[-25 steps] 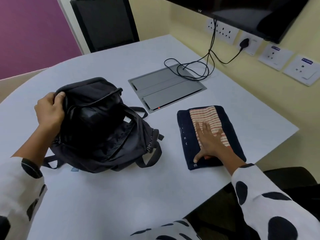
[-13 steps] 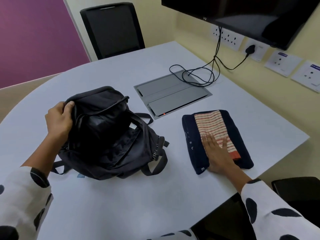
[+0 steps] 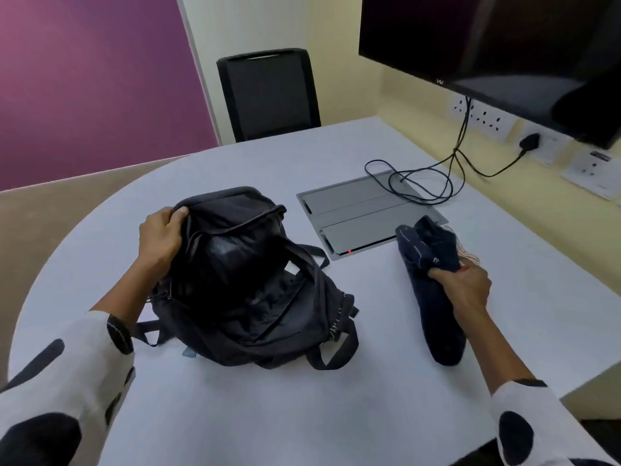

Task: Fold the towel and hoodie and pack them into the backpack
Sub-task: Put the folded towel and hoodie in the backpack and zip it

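From the head view, the left hand [image 3: 160, 242] grips the upper rim of the black backpack [image 3: 255, 284], fingers curled over the edge and thumb tucked against the fabric, so that the main compartment gapes open toward the person. The backpack lies on the white table [image 3: 268, 415] just right of that hand, its straps trailing off on the near side. Well apart from it, the right hand [image 3: 465, 287] clutches the folded dark hoodie [image 3: 433, 290] from above, fingers wrapped round the bundle; the bundle stands tilted on its near end, which touches the table, while its far end is raised. A sliver of the striped towel [image 3: 465, 255] peeks out of the fold just beyond the right hand's fingers. Between the hands and farther out, a grey floor-box lid [image 3: 356, 210] is set into the table, with a loop of black cable [image 3: 420, 183] lying on its far corner. Beyond the left hand stands a black chair [image 3: 268, 92]; above the right hand hangs a dark monitor [image 3: 487, 38].
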{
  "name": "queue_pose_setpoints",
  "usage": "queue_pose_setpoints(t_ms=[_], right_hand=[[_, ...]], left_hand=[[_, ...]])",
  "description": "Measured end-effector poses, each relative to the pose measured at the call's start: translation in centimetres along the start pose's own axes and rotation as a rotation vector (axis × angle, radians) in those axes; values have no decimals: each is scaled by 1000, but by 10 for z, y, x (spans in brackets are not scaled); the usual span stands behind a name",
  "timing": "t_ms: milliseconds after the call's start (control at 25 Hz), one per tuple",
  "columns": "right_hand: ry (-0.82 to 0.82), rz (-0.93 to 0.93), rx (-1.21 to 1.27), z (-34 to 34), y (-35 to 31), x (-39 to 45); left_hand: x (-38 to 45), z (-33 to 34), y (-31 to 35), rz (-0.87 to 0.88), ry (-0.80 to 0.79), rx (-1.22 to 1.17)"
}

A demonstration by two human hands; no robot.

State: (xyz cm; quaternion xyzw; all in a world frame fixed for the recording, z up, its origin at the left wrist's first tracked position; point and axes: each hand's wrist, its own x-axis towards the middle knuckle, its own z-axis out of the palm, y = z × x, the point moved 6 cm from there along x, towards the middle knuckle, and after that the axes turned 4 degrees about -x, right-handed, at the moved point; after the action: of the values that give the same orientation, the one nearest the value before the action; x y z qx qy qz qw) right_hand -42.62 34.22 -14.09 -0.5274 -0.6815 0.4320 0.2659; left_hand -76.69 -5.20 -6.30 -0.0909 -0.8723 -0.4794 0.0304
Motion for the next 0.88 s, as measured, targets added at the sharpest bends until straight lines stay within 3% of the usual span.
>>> queue_pose_setpoints(t_ms=[80, 160, 280, 440, 560, 640, 880], right_hand=[[-19, 103, 405, 2, -24, -6], [-58, 92, 650, 8, -59, -23], [-165, -169, 741, 27, -127, -59], [-258, -844, 376, 73, -208, -130], [-278, -1399, -20, 130, -201, -183], [-319, -1565, -238, 160, -173, -201], [-400, -1726, -514, 182, -123, -212]], left_hand=[[10, -3, -1, -25, 6, -9], [21, -4, -2, -43, 6, -4], [39, -4, -6, -80, -18, -8], [55, -4, -9, -136, -58, -71], [69, -13, -18, -180, -79, -134], [76, -17, -28, -213, -107, -216], [121, -37, -36, -255, -9, -329]])
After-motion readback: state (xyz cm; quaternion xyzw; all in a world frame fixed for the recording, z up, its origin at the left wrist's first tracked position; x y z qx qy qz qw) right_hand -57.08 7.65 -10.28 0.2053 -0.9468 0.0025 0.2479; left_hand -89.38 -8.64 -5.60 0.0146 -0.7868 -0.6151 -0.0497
